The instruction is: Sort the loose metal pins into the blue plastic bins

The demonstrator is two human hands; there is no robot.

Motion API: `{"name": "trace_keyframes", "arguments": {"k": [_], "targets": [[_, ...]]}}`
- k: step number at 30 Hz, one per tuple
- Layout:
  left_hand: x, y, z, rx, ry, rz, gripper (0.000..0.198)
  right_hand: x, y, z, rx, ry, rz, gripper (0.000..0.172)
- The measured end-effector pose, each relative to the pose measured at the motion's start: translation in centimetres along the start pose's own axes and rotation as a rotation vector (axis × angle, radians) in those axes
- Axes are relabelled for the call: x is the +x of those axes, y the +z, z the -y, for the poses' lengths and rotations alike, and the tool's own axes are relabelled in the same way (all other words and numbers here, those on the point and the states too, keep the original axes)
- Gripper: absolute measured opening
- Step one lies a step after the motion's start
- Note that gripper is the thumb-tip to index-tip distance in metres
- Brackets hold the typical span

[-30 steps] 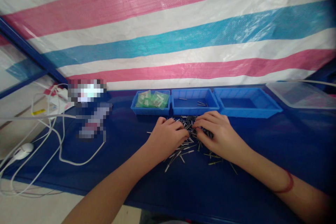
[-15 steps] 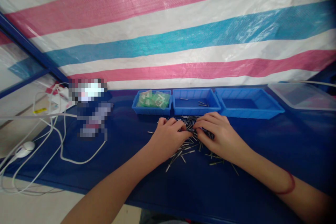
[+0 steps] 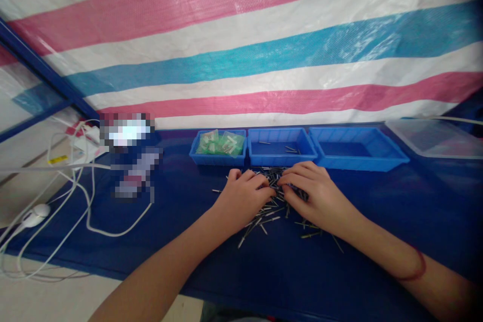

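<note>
Principal item: a loose heap of thin metal pins [image 3: 269, 208], lying directly on the blue worktop [image 3: 302, 271], nearer its far edge than its near edge. The pins point in many directions; strays lie toward the near edge.

The left hand [image 3: 245, 196] rests at the heap's left side and the right hand [image 3: 311, 191] at its right, both palm down with fingers partly curled. The fingertips are among the pins; whether either hand grips one cannot be told. This two-sided position appears to keep the heap gathered and within reach of both thumbs.

Just beyond the heap, three blue bins stand side by side along the far edge, presumably so that the hands reach them without crossing anything. The left bin [image 3: 218, 162] contains green packets [image 3: 230, 145], apparently to keep them apart from the loose stock; the middle bin [image 3: 281, 160] contains a few pins; the right bin [image 3: 362, 165] completes the row.

A clear plastic tray [image 3: 433, 136] occupies the far right corner. White cables [image 3: 113, 234] trail over the left end, well apart from the heap.
</note>
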State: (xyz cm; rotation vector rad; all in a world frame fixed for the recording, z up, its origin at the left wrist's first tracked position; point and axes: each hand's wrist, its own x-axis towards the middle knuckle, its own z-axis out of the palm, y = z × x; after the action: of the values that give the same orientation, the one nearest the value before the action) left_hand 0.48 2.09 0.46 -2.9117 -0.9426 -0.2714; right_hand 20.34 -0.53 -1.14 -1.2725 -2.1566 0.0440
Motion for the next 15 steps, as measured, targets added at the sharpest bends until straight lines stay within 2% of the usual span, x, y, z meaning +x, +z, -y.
{"name": "trace_keyframes", "arguments": {"k": [15], "targets": [[0.11,-0.35,-0.08,0.006,-0.037,0.041,0.017,0.01,0.13,0.02,0.020,-0.004,0.022,0.013]]}}
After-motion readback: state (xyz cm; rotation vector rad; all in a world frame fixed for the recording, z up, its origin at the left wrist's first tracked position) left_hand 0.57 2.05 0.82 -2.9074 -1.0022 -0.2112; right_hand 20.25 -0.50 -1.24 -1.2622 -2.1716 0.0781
